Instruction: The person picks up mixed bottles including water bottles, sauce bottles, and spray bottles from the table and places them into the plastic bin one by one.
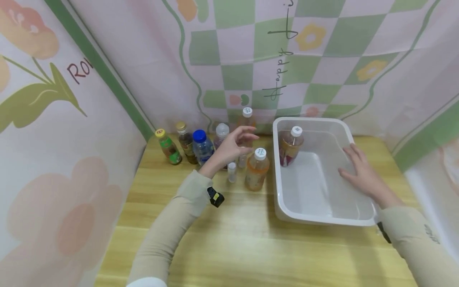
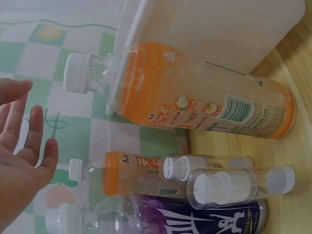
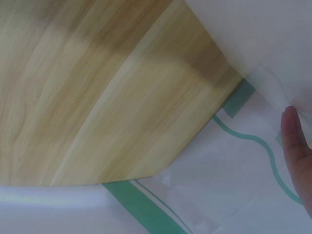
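Observation:
My left hand (image 1: pixel 233 148) hovers over a group of bottles, its thumb and fingers loosely bent with nothing between them. Closest to it is a bottle of orange-labelled drink with a white cap (image 1: pixel 256 171), upright beside the tub; the left wrist view shows the hand (image 2: pixel 24 151) apart from that bottle's cap (image 2: pixel 78 73). Inside the white plastic tub (image 1: pixel 324 220), a bottle with dark red liquid (image 1: pixel 290 148) leans at the left wall. On the tub's right rim lies my right hand (image 1: pixel 363 177), fingers spread; the right wrist view shows only part of it (image 3: pixel 297 156).
Left of the tub stand a green-labelled bottle (image 1: pixel 169 149), a dark gold-capped bottle (image 1: pixel 187 144), a blue-capped bottle (image 1: pixel 203 148), a purple-labelled bottle (image 2: pixel 195 214), small clear pump bottles (image 1: pixel 232 174) and a second orange-labelled bottle (image 2: pixel 129 173). Printed curtains (image 1: pixel 236 48) border the wooden table (image 1: pixel 229 247).

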`<state>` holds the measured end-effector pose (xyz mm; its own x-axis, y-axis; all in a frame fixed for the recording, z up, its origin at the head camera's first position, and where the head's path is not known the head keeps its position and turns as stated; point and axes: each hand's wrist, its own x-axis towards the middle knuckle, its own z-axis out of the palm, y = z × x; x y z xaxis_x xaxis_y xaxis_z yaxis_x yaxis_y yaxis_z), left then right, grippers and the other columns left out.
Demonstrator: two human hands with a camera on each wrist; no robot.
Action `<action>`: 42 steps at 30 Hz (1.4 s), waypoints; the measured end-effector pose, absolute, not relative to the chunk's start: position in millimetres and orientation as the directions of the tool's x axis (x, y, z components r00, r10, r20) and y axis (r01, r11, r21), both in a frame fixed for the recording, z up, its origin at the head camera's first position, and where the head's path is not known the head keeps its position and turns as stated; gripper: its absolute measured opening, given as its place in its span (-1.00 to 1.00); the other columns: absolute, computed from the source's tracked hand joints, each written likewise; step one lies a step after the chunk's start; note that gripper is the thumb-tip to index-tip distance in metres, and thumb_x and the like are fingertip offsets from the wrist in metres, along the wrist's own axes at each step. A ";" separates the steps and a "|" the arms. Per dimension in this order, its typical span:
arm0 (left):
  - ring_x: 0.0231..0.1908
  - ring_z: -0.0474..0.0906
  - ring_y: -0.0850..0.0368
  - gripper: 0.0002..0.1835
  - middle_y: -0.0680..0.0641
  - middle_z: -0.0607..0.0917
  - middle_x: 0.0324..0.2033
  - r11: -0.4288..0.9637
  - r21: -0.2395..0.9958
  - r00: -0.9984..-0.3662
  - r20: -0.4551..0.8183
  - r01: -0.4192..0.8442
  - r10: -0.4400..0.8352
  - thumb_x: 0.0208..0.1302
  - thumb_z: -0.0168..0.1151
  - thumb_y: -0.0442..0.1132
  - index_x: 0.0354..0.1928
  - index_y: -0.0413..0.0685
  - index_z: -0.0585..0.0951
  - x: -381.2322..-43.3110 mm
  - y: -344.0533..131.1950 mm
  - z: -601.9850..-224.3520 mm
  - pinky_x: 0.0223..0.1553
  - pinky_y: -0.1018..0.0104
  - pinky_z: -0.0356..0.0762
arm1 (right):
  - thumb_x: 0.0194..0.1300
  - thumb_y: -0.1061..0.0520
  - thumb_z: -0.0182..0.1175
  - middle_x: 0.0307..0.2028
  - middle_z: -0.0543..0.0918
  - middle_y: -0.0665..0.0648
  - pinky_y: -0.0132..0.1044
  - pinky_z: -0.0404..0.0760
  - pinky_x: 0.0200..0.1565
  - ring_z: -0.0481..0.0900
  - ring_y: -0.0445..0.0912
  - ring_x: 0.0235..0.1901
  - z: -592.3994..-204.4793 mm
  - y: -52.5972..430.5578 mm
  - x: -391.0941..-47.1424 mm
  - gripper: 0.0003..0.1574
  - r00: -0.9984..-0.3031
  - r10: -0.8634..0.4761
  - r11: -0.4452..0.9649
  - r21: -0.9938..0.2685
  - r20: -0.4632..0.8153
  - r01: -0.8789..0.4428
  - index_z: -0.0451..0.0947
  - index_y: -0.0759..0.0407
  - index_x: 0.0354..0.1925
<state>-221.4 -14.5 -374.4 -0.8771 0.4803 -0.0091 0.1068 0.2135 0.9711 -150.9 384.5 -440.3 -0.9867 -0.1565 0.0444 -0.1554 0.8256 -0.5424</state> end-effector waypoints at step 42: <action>0.23 0.42 -0.05 -0.26 -0.17 0.53 0.20 0.211 0.977 -0.863 -0.068 0.045 0.501 0.07 0.28 -0.53 0.33 -0.06 0.31 -214.3 11.1 -407.8 0.22 0.19 0.48 | 0.32 0.14 0.09 0.48 -0.30 0.43 0.60 0.08 0.03 0.00 0.63 0.24 -440.0 386.0 -149.9 -0.06 -0.989 -0.147 0.844 -0.518 0.030 -0.142 -0.17 0.34 0.46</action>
